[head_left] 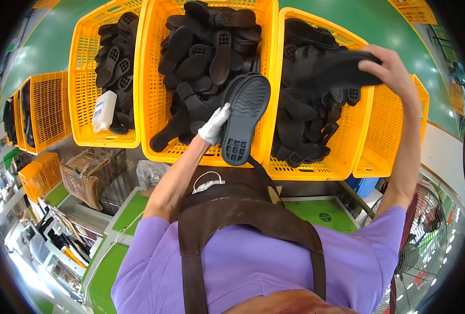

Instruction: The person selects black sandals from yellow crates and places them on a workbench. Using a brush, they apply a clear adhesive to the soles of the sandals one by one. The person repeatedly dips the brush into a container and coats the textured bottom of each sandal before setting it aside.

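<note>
- The left hand, in a white glove, grasps a dark grey shoe sole near its heel end. The sole stands tread-out over the front rim of the middle yellow basket, toe end up.
- The right hand, bare, is clenched around a black sole held flat above the right-hand yellow basket, which is heaped with more black soles.
- Doing this well, as I judge it: keep each sole pinched firmly at one end, so the tread face stays in plain sight and the soft rubber does not fold or slip back into the heap.
- Lift clear of the basket rim before swinging sideways, since the loose soles below overlap and could snag.
- The left forearm rises from the lower edge, elbow bent, wrist cocked back so the tread faces the camera.
- The right arm is stretched far up and out, nearly straight, hand turned palm-down over the sole.
- A third yellow basket on the left holds more soles and a white plastic bottle leaning against its front wall.
- Further orange baskets stand at the far left, one empty yellow basket at the right.
- The person wears a purple shirt under a brown apron. A fan stands at lower right.
</note>
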Available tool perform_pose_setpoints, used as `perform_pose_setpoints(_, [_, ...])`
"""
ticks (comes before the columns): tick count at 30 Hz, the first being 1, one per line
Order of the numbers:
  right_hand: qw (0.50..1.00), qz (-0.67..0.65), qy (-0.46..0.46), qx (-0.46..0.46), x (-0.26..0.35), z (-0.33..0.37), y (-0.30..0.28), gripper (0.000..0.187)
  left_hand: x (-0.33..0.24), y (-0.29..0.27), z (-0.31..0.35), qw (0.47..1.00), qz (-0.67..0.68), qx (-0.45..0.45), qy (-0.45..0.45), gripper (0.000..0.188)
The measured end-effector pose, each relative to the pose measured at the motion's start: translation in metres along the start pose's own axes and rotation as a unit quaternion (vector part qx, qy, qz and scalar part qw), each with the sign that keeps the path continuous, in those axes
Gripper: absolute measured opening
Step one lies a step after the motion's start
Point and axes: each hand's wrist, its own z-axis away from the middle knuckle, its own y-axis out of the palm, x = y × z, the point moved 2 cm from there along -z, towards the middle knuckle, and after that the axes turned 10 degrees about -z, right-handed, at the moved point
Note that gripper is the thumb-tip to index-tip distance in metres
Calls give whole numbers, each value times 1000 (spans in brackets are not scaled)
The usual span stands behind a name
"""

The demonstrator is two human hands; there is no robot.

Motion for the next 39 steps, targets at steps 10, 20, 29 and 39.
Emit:
perform_pose_setpoints(10, [946,-15,-229,227,51,-18,163,33,15,74,-14,985,-72,-46,-152,42])
perform_pose_setpoints(20, [920,4,91,-381,-223,-2,77,29,62,52,21,973,171,147,-54,46])
perform_pose_setpoints(29, [827,308,304,-360,-334,7,106,37,69,38,38,984,141,5,-106,50])
perform_pose_setpoints(39, [824,-466,69,-314,-63,73,147,56,60,22,-48,995,96,-5,-38,55])
